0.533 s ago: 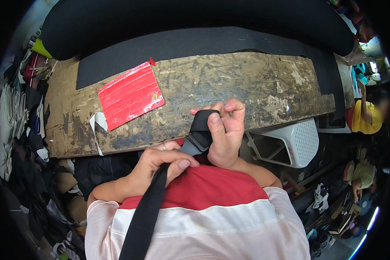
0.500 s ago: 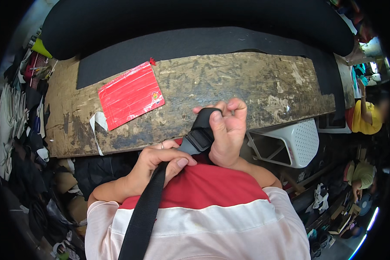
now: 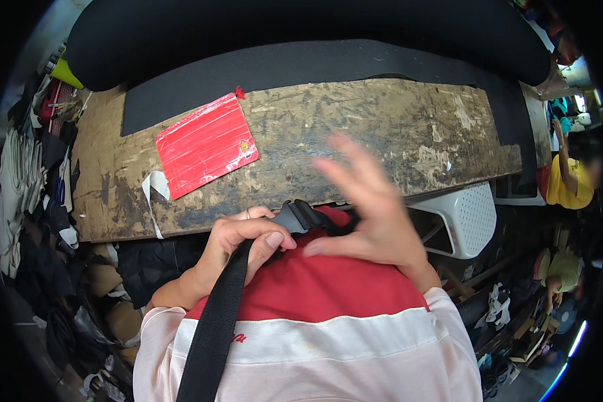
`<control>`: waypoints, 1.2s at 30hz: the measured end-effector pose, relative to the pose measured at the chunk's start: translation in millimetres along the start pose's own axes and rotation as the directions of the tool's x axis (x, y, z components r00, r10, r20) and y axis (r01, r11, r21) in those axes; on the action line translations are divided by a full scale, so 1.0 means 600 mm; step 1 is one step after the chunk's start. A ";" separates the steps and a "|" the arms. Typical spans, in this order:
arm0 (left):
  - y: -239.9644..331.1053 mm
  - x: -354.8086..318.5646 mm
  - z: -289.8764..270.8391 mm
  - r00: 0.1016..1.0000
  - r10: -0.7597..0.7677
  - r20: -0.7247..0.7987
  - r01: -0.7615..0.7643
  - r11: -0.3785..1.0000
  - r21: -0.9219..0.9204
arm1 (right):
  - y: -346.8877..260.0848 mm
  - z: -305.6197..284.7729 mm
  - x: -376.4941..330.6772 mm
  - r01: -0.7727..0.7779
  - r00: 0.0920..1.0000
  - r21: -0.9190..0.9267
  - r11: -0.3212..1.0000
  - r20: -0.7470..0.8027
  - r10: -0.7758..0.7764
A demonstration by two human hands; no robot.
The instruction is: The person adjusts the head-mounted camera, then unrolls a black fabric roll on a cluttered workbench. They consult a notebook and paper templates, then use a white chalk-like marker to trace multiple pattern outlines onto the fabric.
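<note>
A black webbing strap (image 3: 211,328) runs up over the front of my shirt to a dark buckle (image 3: 295,218) at the near edge of the wooden table. My left hand (image 3: 244,244) is closed on the buckle's lower end, thumb on top, where the strap meets it. Beyond the buckle, a piece of strap bends off toward my right palm, partly hidden. My right hand (image 3: 375,214) is raised beside it, fingers spread and blurred, the thumb pointing back toward the buckle. It appears to grip nothing.
A red flat packet (image 3: 208,147) and a white ribbon (image 3: 155,194) lie on the worn table (image 3: 348,127). Along its far side stretches a large black roll (image 3: 308,33). A white plastic stool (image 3: 472,221) stands at right; farther off is a person in yellow (image 3: 571,181).
My right hand has let go of the strap loop above the buckle and opened, moving right. The loop has dropped down. My left hand keeps its grip on the buckle.
</note>
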State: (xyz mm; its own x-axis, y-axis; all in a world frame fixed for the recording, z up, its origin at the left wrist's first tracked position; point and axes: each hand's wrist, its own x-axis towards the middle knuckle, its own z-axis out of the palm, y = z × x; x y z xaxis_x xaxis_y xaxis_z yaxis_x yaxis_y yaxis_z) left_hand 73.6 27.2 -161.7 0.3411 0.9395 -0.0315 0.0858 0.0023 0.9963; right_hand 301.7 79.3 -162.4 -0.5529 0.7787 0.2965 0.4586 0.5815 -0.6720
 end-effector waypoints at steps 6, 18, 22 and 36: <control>-0.007 -0.007 -0.006 0.997 0.077 0.008 -0.077 0.997 0.004 | 0.005 0.084 0.015 -0.100 0.979 0.514 0.852 0.203 -0.007; -0.046 0.008 0.015 0.901 0.210 -0.380 -0.395 0.761 -0.515 | 0.002 0.081 0.014 -0.088 0.993 0.418 0.904 0.114 0.044; -0.047 0.008 0.014 0.911 0.221 -0.349 -0.387 0.751 -0.534 | 0.005 0.086 0.014 -0.011 0.996 0.383 0.924 0.084 -0.023; -0.048 0.005 0.011 0.919 0.266 -0.293 -0.389 0.737 -0.552 | -0.001 0.078 0.016 -0.034 0.990 0.337 0.941 0.140 -0.015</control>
State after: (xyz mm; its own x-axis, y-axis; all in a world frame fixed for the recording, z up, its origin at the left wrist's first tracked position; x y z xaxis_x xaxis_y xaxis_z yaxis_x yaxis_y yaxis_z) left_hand 78.1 27.7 -190.7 0.0623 0.9639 0.2590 -0.5863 -0.1746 0.7910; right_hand 263.4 75.3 -191.2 -0.6514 0.7295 0.2085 0.2160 0.4418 -0.8708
